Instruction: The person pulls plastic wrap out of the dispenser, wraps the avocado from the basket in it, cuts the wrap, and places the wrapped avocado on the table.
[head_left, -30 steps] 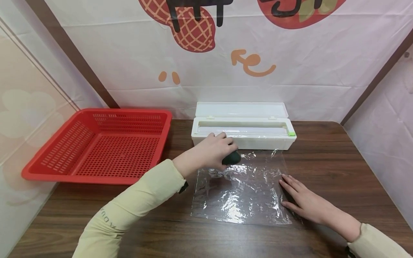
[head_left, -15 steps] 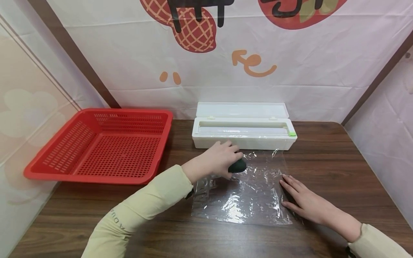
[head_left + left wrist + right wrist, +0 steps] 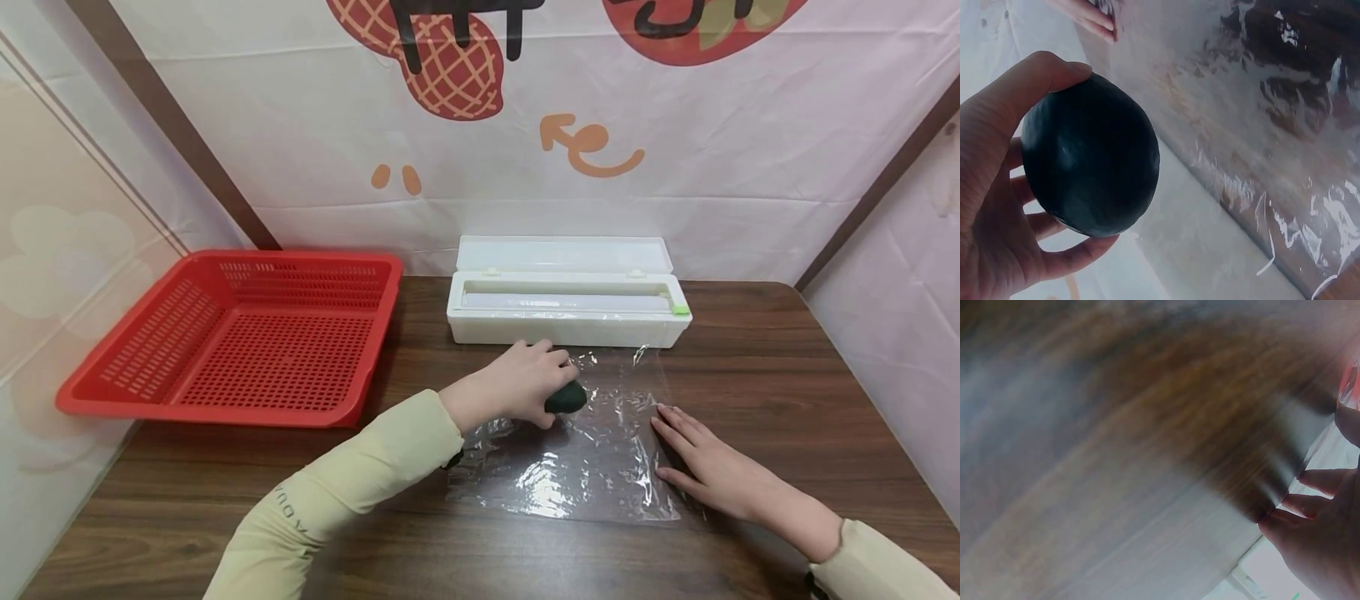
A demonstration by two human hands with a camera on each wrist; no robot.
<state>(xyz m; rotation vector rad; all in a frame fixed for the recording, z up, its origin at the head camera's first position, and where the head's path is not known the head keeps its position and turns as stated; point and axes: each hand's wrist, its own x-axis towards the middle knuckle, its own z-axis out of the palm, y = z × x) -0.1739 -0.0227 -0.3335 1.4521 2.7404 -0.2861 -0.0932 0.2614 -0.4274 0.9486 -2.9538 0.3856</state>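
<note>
My left hand (image 3: 528, 383) grips a dark green, egg-shaped thing like an avocado (image 3: 567, 397), fingers and thumb curled round its sides. In the left wrist view its smooth rounded end (image 3: 1094, 156) faces the camera. It is over a sheet of clear cling film (image 3: 600, 467); whether it touches the film I cannot tell. The film runs out of a white dispenser box (image 3: 558, 332) with its lid raised and lies wrinkled on the table. At the film's right edge rests my right hand (image 3: 712, 467), fingers extended, their tips on the film's border.
A red perforated plastic basket (image 3: 225, 414) stands at the left of the brown wooden table (image 3: 772, 367). Behind the dispenser hangs a printed fabric wall (image 3: 300, 125), with side walls to left and right. A green slider (image 3: 680, 309) sits on the box's right end.
My left hand has carried the dark green thing to the right and toward me, from near the box to farther over the film. The right hand has stayed in place.
</note>
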